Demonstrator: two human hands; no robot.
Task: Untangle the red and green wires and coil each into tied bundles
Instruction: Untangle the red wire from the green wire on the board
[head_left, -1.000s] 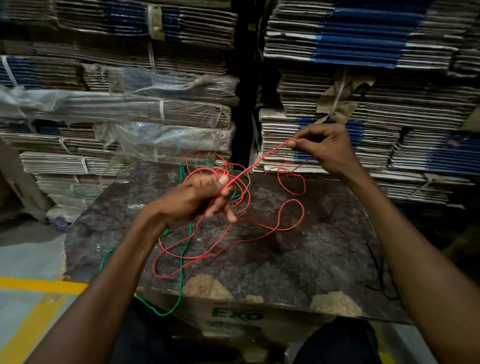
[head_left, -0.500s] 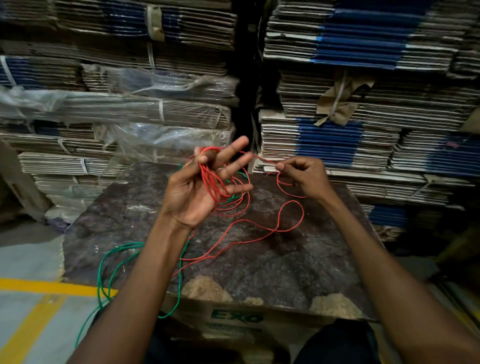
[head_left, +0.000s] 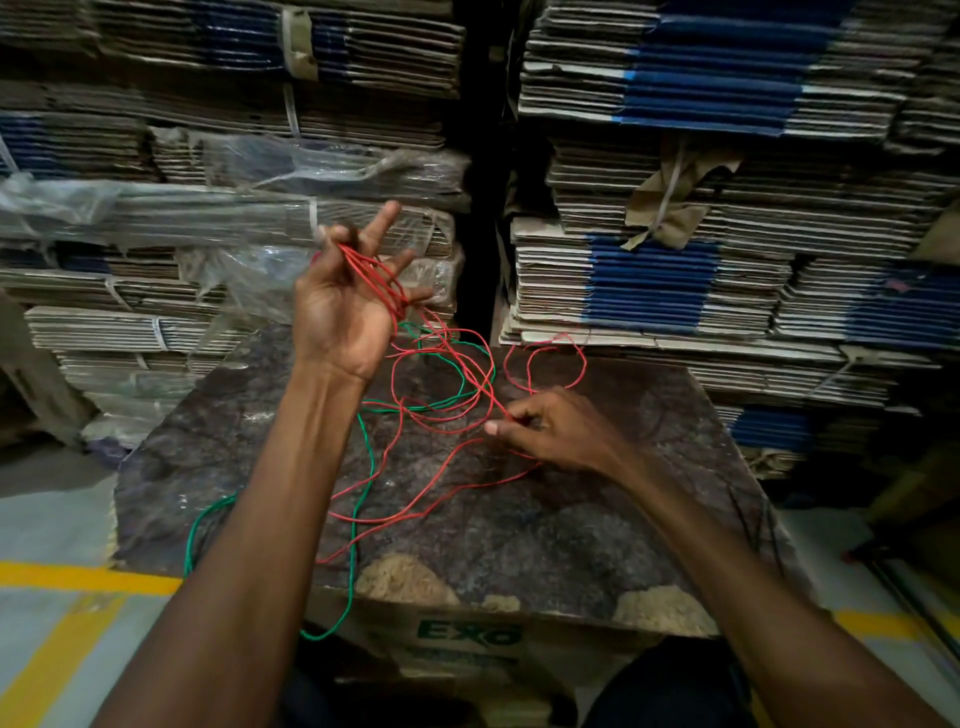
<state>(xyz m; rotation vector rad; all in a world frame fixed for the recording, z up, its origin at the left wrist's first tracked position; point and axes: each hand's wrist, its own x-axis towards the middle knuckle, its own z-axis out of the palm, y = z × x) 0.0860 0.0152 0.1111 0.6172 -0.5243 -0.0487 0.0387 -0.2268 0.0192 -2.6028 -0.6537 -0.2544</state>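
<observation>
you're mid-coil on the red wire (head_left: 415, 499): left hand (head_left: 343, 306) is raised, fingers spread, several red turns looped over them; right hand (head_left: 550, 431) is low over the slab (head_left: 571, 519), pinching one red strand between thumb and fingertips. green wire (head_left: 358, 499) looks crossed through the red loops on the slab and trails off the near edge. next: probably feed the slack up and free the crossing first. both wires are thin, smooth, springy; the slab is dark and mottled with chipped edges
</observation>
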